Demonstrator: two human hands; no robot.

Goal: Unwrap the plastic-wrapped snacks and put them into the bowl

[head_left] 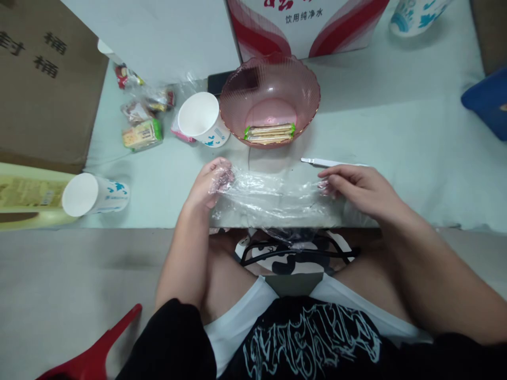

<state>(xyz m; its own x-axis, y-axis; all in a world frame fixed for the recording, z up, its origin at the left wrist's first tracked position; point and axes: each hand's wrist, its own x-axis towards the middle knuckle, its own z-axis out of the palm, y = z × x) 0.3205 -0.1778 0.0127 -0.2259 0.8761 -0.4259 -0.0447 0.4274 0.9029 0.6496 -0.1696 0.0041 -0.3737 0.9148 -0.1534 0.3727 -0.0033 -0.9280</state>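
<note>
A sheet of clear plastic film (pixel 273 198) stretches between my two hands at the table's front edge, part of it hanging over the edge. My left hand (pixel 212 182) is closed on the film's left end. At the other end, my right hand (pixel 350 184) pinches the film between thumb and fingers. Just beyond my right hand lies a thin white-handled tool (pixel 328 162), partly covered by that hand. Behind the film stands a pink ribbed bowl (pixel 273 74) with several wrapped sticks (pixel 270 132) in it.
Paper cups stand beside the bowl (pixel 200 119), at the left edge (pixel 95 194) and at the back right (pixel 415 18). Wrapped snacks (pixel 142 134) lie at left. A dark phone (pixel 219 83) sits behind the bowl. White-and-red boxes (pixel 309 26) and a brown carton (pixel 43 105) border the table (pixel 396 116).
</note>
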